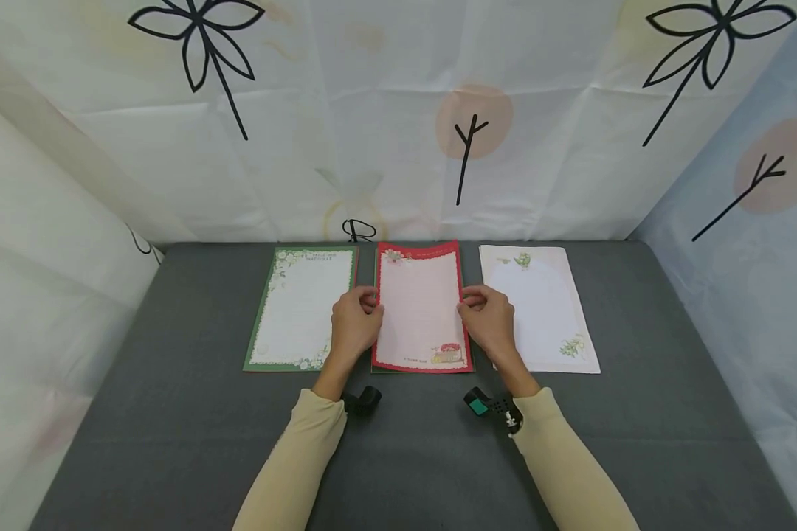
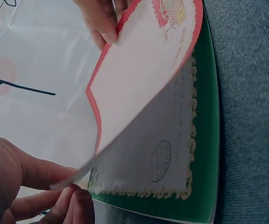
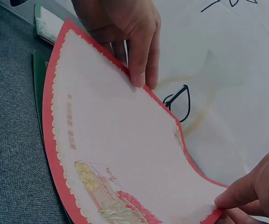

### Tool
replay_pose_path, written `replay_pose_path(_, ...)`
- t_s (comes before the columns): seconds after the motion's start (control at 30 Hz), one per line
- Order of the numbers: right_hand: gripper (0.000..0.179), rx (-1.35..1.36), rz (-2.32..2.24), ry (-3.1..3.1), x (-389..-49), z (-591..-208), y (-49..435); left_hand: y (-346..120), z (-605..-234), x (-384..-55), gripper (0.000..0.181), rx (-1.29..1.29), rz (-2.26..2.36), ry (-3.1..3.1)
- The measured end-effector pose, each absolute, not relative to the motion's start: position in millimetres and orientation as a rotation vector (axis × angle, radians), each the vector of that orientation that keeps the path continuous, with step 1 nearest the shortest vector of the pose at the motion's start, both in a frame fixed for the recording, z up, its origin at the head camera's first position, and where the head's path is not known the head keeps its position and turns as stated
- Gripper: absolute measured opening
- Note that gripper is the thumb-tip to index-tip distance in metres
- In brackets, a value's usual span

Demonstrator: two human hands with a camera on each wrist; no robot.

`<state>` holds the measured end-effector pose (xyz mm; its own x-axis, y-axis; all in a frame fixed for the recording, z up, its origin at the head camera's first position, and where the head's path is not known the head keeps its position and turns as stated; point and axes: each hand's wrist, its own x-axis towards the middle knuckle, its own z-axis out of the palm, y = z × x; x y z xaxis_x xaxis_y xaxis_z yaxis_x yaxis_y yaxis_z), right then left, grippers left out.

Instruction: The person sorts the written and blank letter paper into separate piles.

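A red-bordered sheet of stationery paper (image 1: 418, 310), pale pink inside, is raised and bowed over the middle of the table. My left hand (image 1: 356, 321) pinches its left edge between thumb and fingers. The opposite edge is pinched by my right hand (image 1: 490, 321). Beneath it lies a green-bordered sheet (image 2: 204, 116) with a scalloped inner frame and an oval stamp print, mostly covered in the head view. In the right wrist view, the red sheet (image 3: 111, 126) curves upward with both hands on its edges.
Left of the hands lies another green-bordered sheet (image 1: 302, 310), with a red edge showing under it. White leaf-printed paper (image 1: 538, 310) lies on the right. The grey table (image 1: 412, 457) meets a printed cloth backdrop (image 1: 372, 147) behind.
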<state>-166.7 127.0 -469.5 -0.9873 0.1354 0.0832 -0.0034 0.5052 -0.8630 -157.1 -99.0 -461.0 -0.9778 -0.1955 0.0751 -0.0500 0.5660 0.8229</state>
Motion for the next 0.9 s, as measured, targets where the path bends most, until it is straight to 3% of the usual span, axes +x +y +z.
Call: replay_pose_path(0.9,0.023,-0.109,1.72,-2.484,-164,-449,156,-89,-451,-155,0.031,0.117,-1.583,-2.554)
